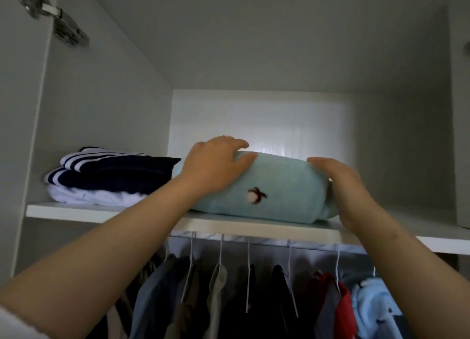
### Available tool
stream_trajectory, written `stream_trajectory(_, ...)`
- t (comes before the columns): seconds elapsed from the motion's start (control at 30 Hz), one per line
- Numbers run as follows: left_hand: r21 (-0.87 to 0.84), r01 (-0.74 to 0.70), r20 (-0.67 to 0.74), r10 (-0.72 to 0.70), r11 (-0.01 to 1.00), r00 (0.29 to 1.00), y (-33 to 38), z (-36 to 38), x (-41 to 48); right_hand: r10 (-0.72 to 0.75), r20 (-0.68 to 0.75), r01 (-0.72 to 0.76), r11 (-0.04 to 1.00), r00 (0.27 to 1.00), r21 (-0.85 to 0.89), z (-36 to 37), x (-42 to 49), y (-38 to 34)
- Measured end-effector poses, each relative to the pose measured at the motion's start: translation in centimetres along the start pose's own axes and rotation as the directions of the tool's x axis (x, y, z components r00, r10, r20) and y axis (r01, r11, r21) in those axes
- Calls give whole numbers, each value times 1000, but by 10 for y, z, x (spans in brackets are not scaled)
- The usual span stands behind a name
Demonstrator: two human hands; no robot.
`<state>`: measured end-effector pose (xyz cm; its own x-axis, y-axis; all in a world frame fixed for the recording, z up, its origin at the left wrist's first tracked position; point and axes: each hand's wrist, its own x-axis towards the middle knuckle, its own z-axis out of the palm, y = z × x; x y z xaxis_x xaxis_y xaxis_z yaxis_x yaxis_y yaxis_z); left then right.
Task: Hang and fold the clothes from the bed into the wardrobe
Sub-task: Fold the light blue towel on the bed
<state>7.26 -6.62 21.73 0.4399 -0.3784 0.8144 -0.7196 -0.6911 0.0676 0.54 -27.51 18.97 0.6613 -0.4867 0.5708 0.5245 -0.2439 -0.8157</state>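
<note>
While left hand [218, 165] and right hand [340, 183] press open-palmed — no grip — on the folded mint-green knit sweater [279, 183], best nudge it squarely back on the white wardrobe shelf [76, 211].

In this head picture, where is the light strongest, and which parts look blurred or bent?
Head view: strongest light is a pale glare patch on the white back wall behind the folded mint-green garment; the metal door hinge at top left is blurred; the white shelf edge bows slightly from wide-angle distortion; the hanging clothes below are dim.

Wardrobe shelf [76, 210]: mint bundle [279, 186], striped stack [109, 176]
</note>
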Motion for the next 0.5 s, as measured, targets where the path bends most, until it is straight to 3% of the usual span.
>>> stream_trajectory(0.1, 169, -33, 59, 24, 985, 998, 11, 19, -11, -105, 109, 125, 973, 988, -195, 8, -10, 6)
stream_trajectory(0.17, 208, -7, 11, 5, 978, 1000, 6, 25, -14, -132, 167, 176, 942, 977, -285, 13, -11, 11)
stream_trajectory(0.37, 221, 26, -45, -16, 975, 999, -9, 38, -22, -76, 245, 173, 899, 966, -403, 24, -6, 14)
stream_trajectory(0.5, 182, 47, -76, -34, 982, 997, -8, 41, -28, -123, 257, 226, 879, 958, -421, 23, -7, 19)
